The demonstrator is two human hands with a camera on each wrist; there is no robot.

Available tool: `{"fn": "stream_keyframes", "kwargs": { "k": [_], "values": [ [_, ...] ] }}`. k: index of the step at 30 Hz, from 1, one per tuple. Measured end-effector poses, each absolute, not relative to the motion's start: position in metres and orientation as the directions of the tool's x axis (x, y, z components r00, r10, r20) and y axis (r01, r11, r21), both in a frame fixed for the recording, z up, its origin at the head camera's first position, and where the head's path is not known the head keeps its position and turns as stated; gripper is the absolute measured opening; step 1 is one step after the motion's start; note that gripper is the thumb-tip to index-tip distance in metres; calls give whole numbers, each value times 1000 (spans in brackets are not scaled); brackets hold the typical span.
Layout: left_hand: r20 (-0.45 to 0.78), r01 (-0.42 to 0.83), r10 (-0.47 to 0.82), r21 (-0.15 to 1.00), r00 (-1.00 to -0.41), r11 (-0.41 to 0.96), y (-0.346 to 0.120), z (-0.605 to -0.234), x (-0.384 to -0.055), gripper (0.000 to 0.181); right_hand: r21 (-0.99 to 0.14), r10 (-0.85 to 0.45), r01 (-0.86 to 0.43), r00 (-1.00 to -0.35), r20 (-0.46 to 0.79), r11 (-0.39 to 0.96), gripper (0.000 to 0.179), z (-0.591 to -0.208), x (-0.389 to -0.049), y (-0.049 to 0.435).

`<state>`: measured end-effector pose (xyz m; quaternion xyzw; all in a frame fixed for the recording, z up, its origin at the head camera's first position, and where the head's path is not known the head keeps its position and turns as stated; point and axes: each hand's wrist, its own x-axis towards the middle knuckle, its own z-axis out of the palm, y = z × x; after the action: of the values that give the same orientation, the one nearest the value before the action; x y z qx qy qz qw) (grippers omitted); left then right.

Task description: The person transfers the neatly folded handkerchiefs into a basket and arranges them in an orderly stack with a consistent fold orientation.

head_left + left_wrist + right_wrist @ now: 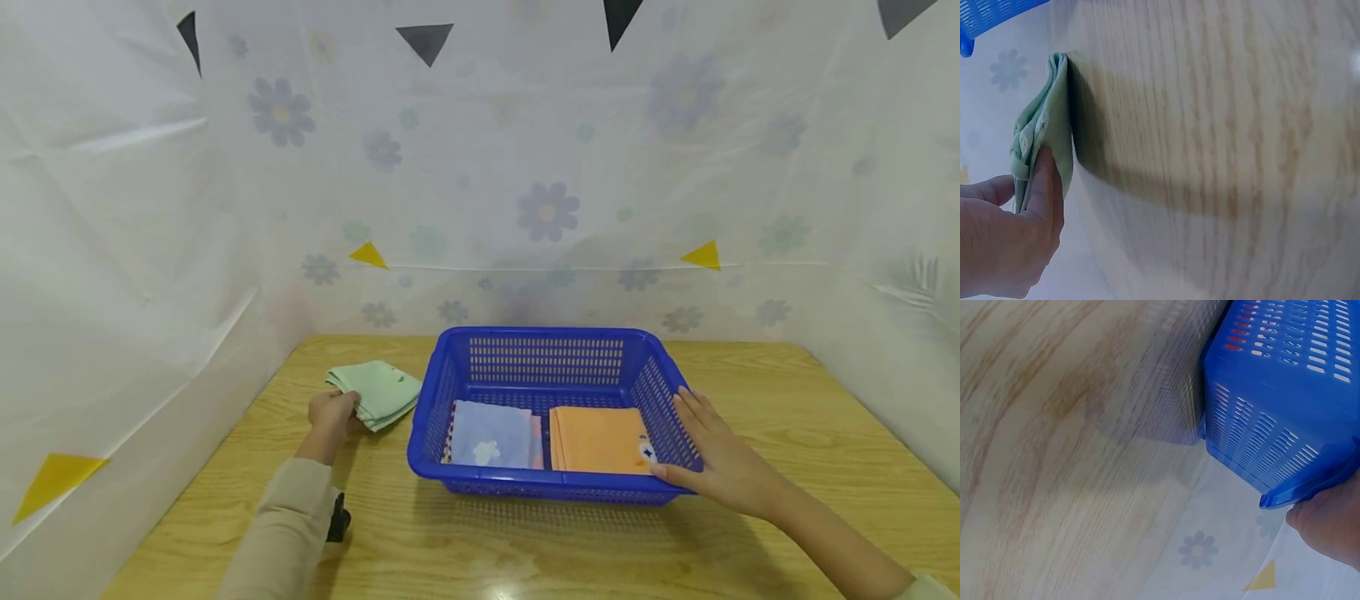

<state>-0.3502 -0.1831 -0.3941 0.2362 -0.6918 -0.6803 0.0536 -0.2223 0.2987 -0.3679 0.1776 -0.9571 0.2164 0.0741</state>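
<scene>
My left hand [333,417] pinches a folded light green cloth [381,392] by its near left corner, just left of the basket. In the left wrist view the cloth [1050,122] stands edge-on, its folded layers between thumb and fingers. A blue plastic basket [540,333] has slotted sides. My right hand [723,462] rests on its right rim, fingers extended along it and the thumb near the front corner. Inside lie a folded light blue cloth [491,429] with a white patch, pink cloth showing beside it, and a folded orange cloth [596,437].
The basket stands on a wood-grain table [390,533]. A small black object [339,518] shows beside the left sleeve. Behind the table hangs a white flower-print sheet [465,167], and similar sheeting encloses both sides.
</scene>
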Motion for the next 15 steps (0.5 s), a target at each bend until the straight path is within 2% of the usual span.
{"fn": "stream_keyframes", "kwargs": {
  "k": [7, 15],
  "values": [
    [-232, -246, -327, 969, -916, 2, -182, -383, -346, 55, -374, -308, -366, -929, 208, 852, 98, -367, -223, 299],
    [-221, -232, -320, 973, -921, -5, -177, -375, -344, 54, -353, -312, -365, -929, 198, 861, 98, -367, -223, 300]
  ]
}}
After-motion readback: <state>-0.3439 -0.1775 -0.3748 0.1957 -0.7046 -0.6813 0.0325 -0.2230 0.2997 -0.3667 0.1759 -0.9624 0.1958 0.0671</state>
